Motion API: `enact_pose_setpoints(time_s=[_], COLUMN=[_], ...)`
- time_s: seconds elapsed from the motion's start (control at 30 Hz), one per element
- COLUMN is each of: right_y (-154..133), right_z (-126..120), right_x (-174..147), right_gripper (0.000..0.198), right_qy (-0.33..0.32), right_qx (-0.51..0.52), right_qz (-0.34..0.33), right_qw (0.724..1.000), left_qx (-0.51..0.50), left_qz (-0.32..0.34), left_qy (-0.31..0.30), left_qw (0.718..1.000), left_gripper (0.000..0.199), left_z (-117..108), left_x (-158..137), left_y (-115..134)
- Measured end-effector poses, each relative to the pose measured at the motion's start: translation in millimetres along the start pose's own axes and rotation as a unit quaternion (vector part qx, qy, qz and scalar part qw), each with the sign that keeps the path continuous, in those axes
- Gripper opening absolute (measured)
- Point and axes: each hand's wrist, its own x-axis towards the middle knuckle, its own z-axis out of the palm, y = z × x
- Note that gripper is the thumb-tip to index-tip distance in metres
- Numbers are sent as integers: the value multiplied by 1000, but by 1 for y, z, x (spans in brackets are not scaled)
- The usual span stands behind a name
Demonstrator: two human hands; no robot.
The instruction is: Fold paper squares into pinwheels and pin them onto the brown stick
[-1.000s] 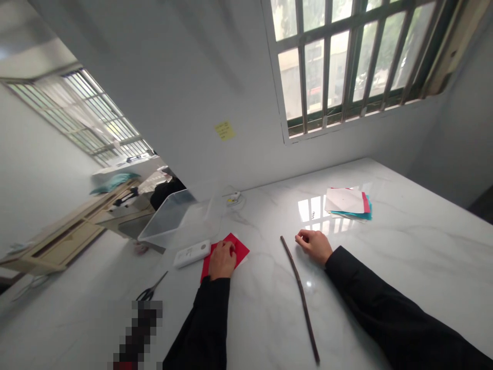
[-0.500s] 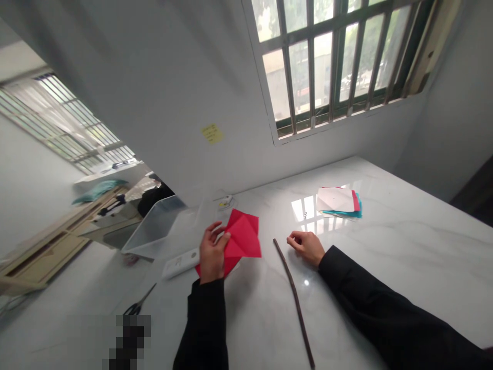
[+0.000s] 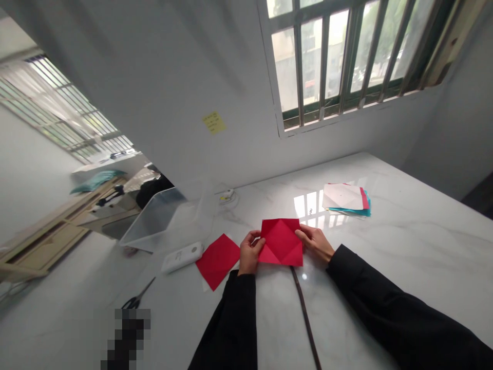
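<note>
Between my two hands is a creased red sheet of paper (image 3: 280, 241), held up over the table. My left hand (image 3: 250, 253) pinches its left edge, thumb in front and fingers behind. At the right edge, my right hand (image 3: 316, 242) grips it the same way. Below the sheet, a thin dark stick (image 3: 304, 313) lies on the tabletop, its upper end hidden behind the paper. A second red sheet (image 3: 218, 261) rests on the table left of my left hand, with a bit of white paper showing under it.
The marbled white table (image 3: 400, 267) also bears a stack of coloured papers (image 3: 345, 197) at the back right. To the left are a white oblong device (image 3: 182, 258), a clear plastic bin (image 3: 148, 218) and dark-handled scissors (image 3: 139, 297). A yellow note (image 3: 214, 123) sticks to the wall.
My left hand has carried the red sheet rightward, over the stick's upper end. My right hand, empty before, has taken hold of its right edge. The second red sheet is now uncovered.
</note>
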Motion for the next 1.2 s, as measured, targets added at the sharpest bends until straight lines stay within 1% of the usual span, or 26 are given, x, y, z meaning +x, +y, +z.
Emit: enact_pose_setpoints(time_s=[0.07,0.17,0.27,0.33,0.4,0.53,0.63,0.73,0.8,0.87,0.97,1.0,1.03,1.1,1.2], right_y=[3,12,18,19,19,19,18,14,9,5,0,-1,-1,0,2], right_z=[2,5,5,3,1,3,8,11,8,2,-5,-6,-6,-4,1], right_x=[0,1,4,6,7,6,2,-1,-1,1,4,4,5,4,1], right_gripper=[40,38,42,48,53,52,48,46,49,57,72,73,71,64,56], right_qy=[9,53,91,98,97,91,81,58,37,10,-41,-52,-58,-61,-83], right_qx=[-4,16,105,164,195,200,183,153,165,226,327,341,342,324,288], right_qz=[10,46,102,133,145,131,102,83,90,123,195,211,219,215,177], right_qw=[1000,997,985,973,965,967,974,983,981,966,924,915,912,920,937], left_qx=[-10,-105,-199,-210,-198,-142,-121,-94,-65,-45,-43,-47,-49,-51,-39], left_qz=[0,-13,-39,-50,-58,-77,-87,-70,-55,-41,-33,-33,-34,-35,-28], left_qy=[-6,-6,-6,-20,-52,-130,-151,-157,-153,-138,-121,-120,-119,-116,-118], left_qw=[1000,994,979,976,977,978,977,981,984,988,991,991,991,991,992], left_gripper=[43,45,46,47,48,49,51,55,53,51,48,48,48,48,50], left_z=[2,3,3,6,10,19,23,23,23,22,22,22,23,24,25], left_x=[-1,-1,-3,-5,-7,-13,-16,-16,-15,-14,-13,-13,-13,-14,-16], left_y=[0,-1,-1,-1,-1,-1,-5,-11,-16,-19,-21,-21,-21,-19,-17])
